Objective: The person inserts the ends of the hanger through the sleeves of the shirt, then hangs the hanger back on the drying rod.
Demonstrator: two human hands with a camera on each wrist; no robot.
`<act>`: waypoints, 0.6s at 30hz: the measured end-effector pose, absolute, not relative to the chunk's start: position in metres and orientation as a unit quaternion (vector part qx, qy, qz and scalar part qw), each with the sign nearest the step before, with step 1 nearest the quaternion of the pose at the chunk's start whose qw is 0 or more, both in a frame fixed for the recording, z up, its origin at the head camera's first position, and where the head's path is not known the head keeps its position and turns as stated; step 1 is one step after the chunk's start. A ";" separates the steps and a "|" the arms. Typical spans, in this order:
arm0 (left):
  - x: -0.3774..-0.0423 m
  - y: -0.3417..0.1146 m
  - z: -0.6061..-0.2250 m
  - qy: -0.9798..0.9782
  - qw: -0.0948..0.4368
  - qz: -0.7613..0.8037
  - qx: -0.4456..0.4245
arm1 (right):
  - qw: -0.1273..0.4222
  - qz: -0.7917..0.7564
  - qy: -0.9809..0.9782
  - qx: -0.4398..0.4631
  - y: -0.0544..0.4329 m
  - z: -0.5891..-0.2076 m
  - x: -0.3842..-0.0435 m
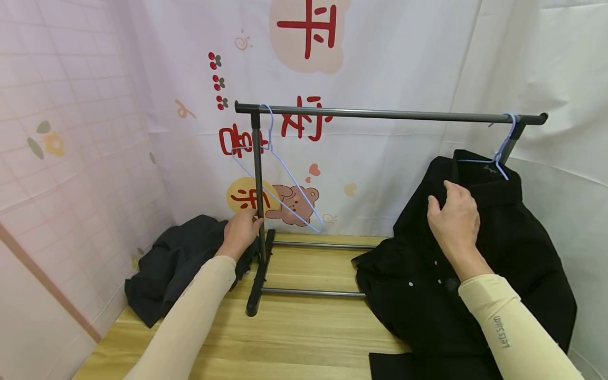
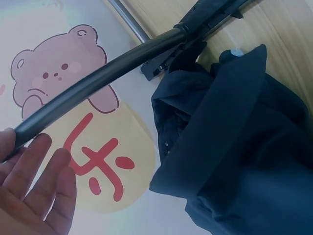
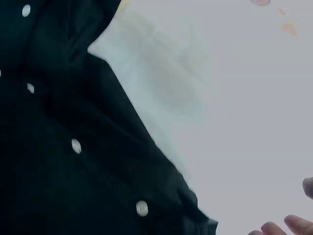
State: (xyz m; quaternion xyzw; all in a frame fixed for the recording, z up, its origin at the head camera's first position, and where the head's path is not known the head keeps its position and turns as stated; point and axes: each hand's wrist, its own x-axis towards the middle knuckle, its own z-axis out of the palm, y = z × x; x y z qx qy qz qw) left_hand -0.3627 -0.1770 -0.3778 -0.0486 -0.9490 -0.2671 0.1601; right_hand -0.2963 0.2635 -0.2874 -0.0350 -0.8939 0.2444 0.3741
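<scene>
My left hand [image 1: 241, 232] pinches the left upright [image 1: 258, 174] of a dark metal clothes rack between thumb and forefinger. In the left wrist view, the other fingers [image 2: 63, 196] stand loosely off that tube [image 2: 98, 83]. My right hand [image 1: 457, 227], its fingers relaxed and apart, is in front of a black shirt [image 1: 518, 243] with white buttons. A blue wire hanger [image 1: 504, 148] carries the shirt at the right end of the rail. Only fingertips [image 3: 296, 224] of this hand show in the right wrist view. Another blue wire hanger [image 1: 288, 171], bare, hangs by the left upright.
A crumpled dark garment [image 1: 176, 258] lies on the wooden tabletop [image 1: 285, 343], left of the rack's foot [image 1: 256, 295]. Two metal bars [image 1: 313, 292] run low between the rack's ends. Printed cloth [image 1: 404, 63] hangs behind, and the hung shirt's lower part spreads over the table.
</scene>
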 end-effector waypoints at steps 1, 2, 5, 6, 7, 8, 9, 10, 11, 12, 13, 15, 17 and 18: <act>-0.362 -0.178 -0.378 -0.950 0.157 -0.264 -0.050 | 0.367 0.245 -0.897 -0.034 0.260 -0.292 -0.296; -0.362 -0.179 -0.378 -0.952 0.153 -0.262 -0.050 | 0.361 0.246 -0.899 -0.032 0.256 -0.297 -0.297; -0.360 -0.182 -0.380 -0.956 0.139 -0.254 -0.051 | 0.338 0.246 -0.908 -0.028 0.244 -0.313 -0.298; -0.359 -0.183 -0.380 -0.957 0.135 -0.251 -0.052 | 0.330 0.247 -0.911 -0.026 0.240 -0.319 -0.298; -0.358 -0.184 -0.381 -0.959 0.131 -0.247 -0.053 | 0.322 0.248 -0.913 -0.024 0.236 -0.325 -0.299; -0.357 -0.185 -0.381 -0.960 0.127 -0.244 -0.054 | 0.313 0.247 -0.917 -0.021 0.231 -0.332 -0.300; -0.356 -0.187 -0.382 -0.961 0.124 -0.240 -0.056 | 0.304 0.247 -0.920 -0.018 0.226 -0.338 -0.301; -0.355 -0.188 -0.383 -0.963 0.122 -0.235 -0.056 | 0.296 0.246 -0.923 -0.014 0.222 -0.345 -0.302; -0.355 -0.190 -0.384 -0.964 0.121 -0.230 -0.056 | 0.288 0.245 -0.926 -0.009 0.217 -0.352 -0.302; -0.354 -0.192 -0.385 -0.965 0.120 -0.226 -0.054 | 0.280 0.244 -0.928 -0.005 0.212 -0.358 -0.303; -0.353 -0.194 -0.387 -0.966 0.120 -0.223 -0.055 | 0.273 0.243 -0.931 -0.001 0.207 -0.365 -0.304; -0.351 -0.198 -0.388 -0.967 0.120 -0.218 -0.052 | 0.257 0.244 -0.935 0.010 0.197 -0.377 -0.304; -0.349 -0.203 -0.390 -0.969 0.117 -0.214 -0.049 | 0.242 0.246 -0.938 0.020 0.186 -0.389 -0.304; -0.348 -0.205 -0.390 -0.969 0.114 -0.213 -0.048 | 0.235 0.246 -0.940 0.025 0.181 -0.394 -0.304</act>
